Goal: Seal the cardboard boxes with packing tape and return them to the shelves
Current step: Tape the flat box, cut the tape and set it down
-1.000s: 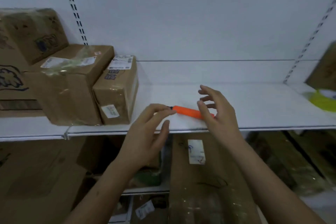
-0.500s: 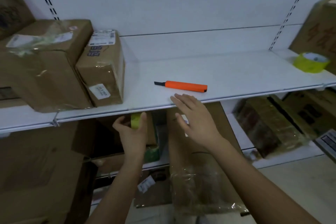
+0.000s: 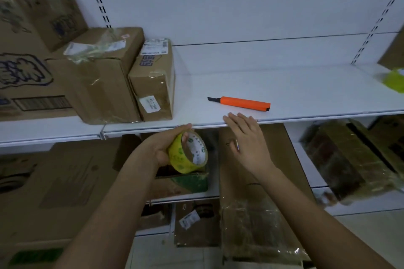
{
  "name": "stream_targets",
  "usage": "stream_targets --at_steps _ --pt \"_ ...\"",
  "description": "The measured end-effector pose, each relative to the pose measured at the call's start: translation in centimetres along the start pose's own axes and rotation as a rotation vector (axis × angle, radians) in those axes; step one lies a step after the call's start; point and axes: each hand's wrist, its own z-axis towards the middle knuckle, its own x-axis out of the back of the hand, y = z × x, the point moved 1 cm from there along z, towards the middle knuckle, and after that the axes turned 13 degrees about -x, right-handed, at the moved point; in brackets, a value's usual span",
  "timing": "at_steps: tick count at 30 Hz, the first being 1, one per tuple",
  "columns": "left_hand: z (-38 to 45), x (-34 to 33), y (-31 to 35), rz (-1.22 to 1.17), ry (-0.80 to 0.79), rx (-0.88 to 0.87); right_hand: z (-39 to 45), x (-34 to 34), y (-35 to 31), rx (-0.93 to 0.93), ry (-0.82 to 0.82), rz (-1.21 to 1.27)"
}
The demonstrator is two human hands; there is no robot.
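A yellow tape roll [image 3: 188, 153] is gripped in the left hand [image 3: 162, 148], fingers curled over its rim, just below the front edge of the white shelf [image 3: 284, 87]. The right hand [image 3: 248, 140] is held flat with straight fingers, empty, its fingertips at that same edge. An orange utility knife [image 3: 242, 102] is laid on the shelf, just behind the right hand. Taped cardboard boxes [image 3: 122, 76] are stacked at the shelf's left end.

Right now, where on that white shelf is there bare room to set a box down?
Bare shelf lies between the small labelled box and the yellow-green roll at far right, behind the orange cutter. The left end is crowded with stacked boxes.
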Motion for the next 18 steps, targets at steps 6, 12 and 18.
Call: stream_targets --at_steps 6,12,18 --pt "0.5 0.4 0.1 -0.208 -0.098 0.124 0.3 -0.1 -0.1 -0.006 -0.004 -0.001" --pt "-0.2 0.0 0.6 -0.351 -0.257 0.185 1.0 0.1 0.3 0.021 -0.024 -0.012" --pt "1.6 2.5 0.2 -0.531 -0.29 0.263 1.3 -0.2 0.2 -0.012 -0.057 -0.014"
